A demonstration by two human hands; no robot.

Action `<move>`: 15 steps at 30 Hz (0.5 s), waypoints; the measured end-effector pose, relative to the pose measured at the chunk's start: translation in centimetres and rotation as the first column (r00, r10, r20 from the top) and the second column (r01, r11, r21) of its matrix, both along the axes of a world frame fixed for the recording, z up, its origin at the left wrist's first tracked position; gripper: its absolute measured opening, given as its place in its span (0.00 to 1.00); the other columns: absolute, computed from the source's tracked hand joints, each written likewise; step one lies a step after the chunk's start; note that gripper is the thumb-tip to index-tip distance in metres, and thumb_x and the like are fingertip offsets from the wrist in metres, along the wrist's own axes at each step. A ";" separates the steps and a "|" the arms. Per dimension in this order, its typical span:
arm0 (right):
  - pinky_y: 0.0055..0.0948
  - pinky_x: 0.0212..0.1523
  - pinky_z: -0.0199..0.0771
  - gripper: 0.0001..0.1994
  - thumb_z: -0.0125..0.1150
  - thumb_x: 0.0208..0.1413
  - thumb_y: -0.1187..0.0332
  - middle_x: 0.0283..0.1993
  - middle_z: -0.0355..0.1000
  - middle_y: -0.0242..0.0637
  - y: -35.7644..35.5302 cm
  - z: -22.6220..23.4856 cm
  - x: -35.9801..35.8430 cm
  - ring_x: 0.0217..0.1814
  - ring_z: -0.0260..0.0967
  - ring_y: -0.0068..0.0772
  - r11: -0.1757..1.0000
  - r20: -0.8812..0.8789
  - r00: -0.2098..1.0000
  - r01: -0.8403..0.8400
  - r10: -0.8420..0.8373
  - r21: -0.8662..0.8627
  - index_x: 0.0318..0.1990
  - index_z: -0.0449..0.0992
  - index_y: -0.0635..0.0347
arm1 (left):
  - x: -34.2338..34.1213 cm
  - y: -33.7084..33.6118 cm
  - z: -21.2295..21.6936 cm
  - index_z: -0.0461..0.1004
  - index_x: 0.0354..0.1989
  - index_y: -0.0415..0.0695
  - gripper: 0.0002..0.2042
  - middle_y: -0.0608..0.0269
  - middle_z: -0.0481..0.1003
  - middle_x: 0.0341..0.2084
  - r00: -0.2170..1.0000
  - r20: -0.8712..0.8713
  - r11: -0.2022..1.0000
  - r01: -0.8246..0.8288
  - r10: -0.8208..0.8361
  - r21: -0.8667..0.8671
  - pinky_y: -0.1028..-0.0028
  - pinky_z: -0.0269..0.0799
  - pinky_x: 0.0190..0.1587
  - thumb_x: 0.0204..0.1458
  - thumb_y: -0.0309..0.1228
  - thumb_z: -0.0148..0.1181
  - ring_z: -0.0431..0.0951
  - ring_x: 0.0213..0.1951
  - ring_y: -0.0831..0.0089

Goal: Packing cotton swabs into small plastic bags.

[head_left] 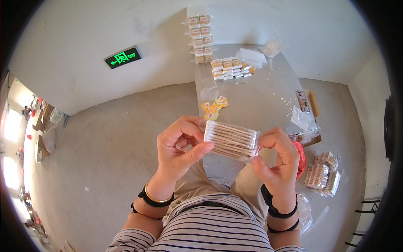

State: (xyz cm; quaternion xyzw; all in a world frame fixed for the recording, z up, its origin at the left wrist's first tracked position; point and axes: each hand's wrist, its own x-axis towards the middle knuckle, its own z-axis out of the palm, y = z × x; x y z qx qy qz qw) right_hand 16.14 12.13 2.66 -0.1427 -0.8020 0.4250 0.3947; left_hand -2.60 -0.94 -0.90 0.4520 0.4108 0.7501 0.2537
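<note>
Cotton swab pack [231,140] is held up at the near end of the table [257,98], your left hand [177,144] pinched closed on one end and your right hand [278,159] on the other. Yellow cards [210,114] lie near the table's left edge, a phone [302,101] by its right, piled packs [227,65] toward its far end.

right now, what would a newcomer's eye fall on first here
First, the clear pack of cotton swabs at the centre, held between left hand and right hand. Next, the glowing green sign on the wall at upper left, then the tall stack of packs at the far left of the table.
</note>
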 end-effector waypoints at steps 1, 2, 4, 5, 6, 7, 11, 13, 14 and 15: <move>0.27 0.39 0.68 0.08 0.65 0.40 0.78 0.32 0.73 0.36 0.0 0.0 -0.1 0.35 0.70 0.34 1.000 0.001 1.000 -0.002 0.002 -0.006 0.30 0.74 0.63 | -0.1 0.0 -0.1 0.73 0.36 0.39 0.09 0.55 0.75 0.47 1.000 0.018 1.000 0.013 -0.013 0.006 0.81 0.75 0.39 0.51 0.18 0.68 0.77 0.41 0.79; 0.27 0.39 0.68 0.08 0.65 0.40 0.78 0.32 0.73 0.36 0.0 0.0 -0.1 0.35 0.70 0.34 1.000 0.000 1.000 -0.003 0.003 -0.006 0.30 0.74 0.63 | -0.1 0.0 -0.2 0.73 0.36 0.39 0.09 0.55 0.75 0.47 1.000 0.017 1.000 0.012 -0.012 0.007 0.81 0.75 0.39 0.51 0.18 0.68 0.77 0.41 0.79; 0.26 0.39 0.68 0.08 0.65 0.40 0.78 0.32 0.73 0.36 -0.1 0.1 -0.1 0.35 0.70 0.34 1.000 0.000 1.000 -0.007 0.007 -0.026 0.30 0.74 0.63 | -0.2 0.0 -0.4 0.73 0.36 0.39 0.09 0.55 0.75 0.46 0.997 0.063 0.999 0.045 -0.046 0.019 0.81 0.76 0.40 0.51 0.18 0.68 0.77 0.41 0.79; 0.26 0.39 0.68 0.08 0.65 0.40 0.78 0.32 0.73 0.36 -0.1 0.1 -0.1 0.35 0.70 0.34 1.000 0.001 1.000 -0.006 0.006 -0.025 0.30 0.74 0.63 | -0.3 0.1 -0.5 0.73 0.36 0.39 0.09 0.55 0.75 0.46 0.997 0.064 0.999 0.045 -0.047 0.020 0.81 0.76 0.40 0.51 0.18 0.68 0.77 0.41 0.79; 0.26 0.39 0.68 0.08 0.65 0.40 0.78 0.32 0.73 0.37 -0.1 0.0 -0.1 0.35 0.70 0.34 0.999 -0.002 1.000 -0.007 0.007 -0.040 0.30 0.74 0.63 | -0.3 0.1 -0.6 0.73 0.36 0.39 0.09 0.55 0.75 0.46 0.995 0.081 0.998 0.057 -0.059 0.030 0.80 0.76 0.41 0.51 0.18 0.68 0.77 0.41 0.79; 0.26 0.39 0.68 0.08 0.65 0.40 0.78 0.32 0.73 0.37 -0.2 0.0 -0.1 0.35 0.70 0.34 0.998 -0.005 1.000 -0.008 0.008 -0.056 0.30 0.74 0.63 | -0.3 0.2 -0.6 0.73 0.36 0.39 0.09 0.55 0.75 0.46 0.992 0.099 0.997 0.068 -0.072 0.041 0.80 0.76 0.42 0.51 0.18 0.68 0.77 0.42 0.79; 0.26 0.39 0.68 0.09 0.66 0.39 0.79 0.32 0.73 0.37 -0.2 0.1 -0.2 0.35 0.70 0.34 0.998 -0.019 1.000 -0.011 0.009 -0.057 0.30 0.74 0.63 | -0.2 0.3 -0.5 0.73 0.36 0.39 0.09 0.55 0.75 0.46 0.991 0.114 0.996 0.067 -0.072 0.050 0.80 0.76 0.42 0.51 0.17 0.67 0.77 0.42 0.79; 0.26 0.38 0.68 0.09 0.66 0.39 0.80 0.32 0.73 0.37 -0.3 0.1 -0.1 0.36 0.70 0.34 0.999 -0.010 1.000 -0.008 0.008 -0.046 0.30 0.74 0.63 | -0.1 0.4 -0.5 0.73 0.36 0.40 0.09 0.55 0.75 0.45 0.988 0.141 0.996 0.062 -0.070 0.056 0.79 0.76 0.43 0.52 0.18 0.67 0.77 0.42 0.79; 0.26 0.38 0.68 0.09 0.66 0.39 0.80 0.32 0.73 0.37 -0.3 0.2 -0.1 0.36 0.70 0.34 0.999 -0.010 1.000 -0.009 0.009 -0.047 0.30 0.74 0.63 | -0.1 0.4 -0.6 0.73 0.36 0.40 0.09 0.55 0.75 0.45 0.988 0.141 0.997 0.061 -0.069 0.056 0.79 0.76 0.43 0.52 0.18 0.67 0.77 0.42 0.79; 0.27 0.38 0.68 0.09 0.66 0.39 0.80 0.32 0.73 0.37 -0.3 0.2 -0.1 0.36 0.70 0.34 0.999 -0.008 1.000 -0.022 0.022 -0.032 0.30 0.74 0.63 | -0.1 0.3 -0.6 0.73 0.36 0.40 0.08 0.56 0.76 0.45 0.986 0.151 0.997 0.060 -0.068 0.054 0.80 0.75 0.40 0.52 0.18 0.67 0.77 0.41 0.79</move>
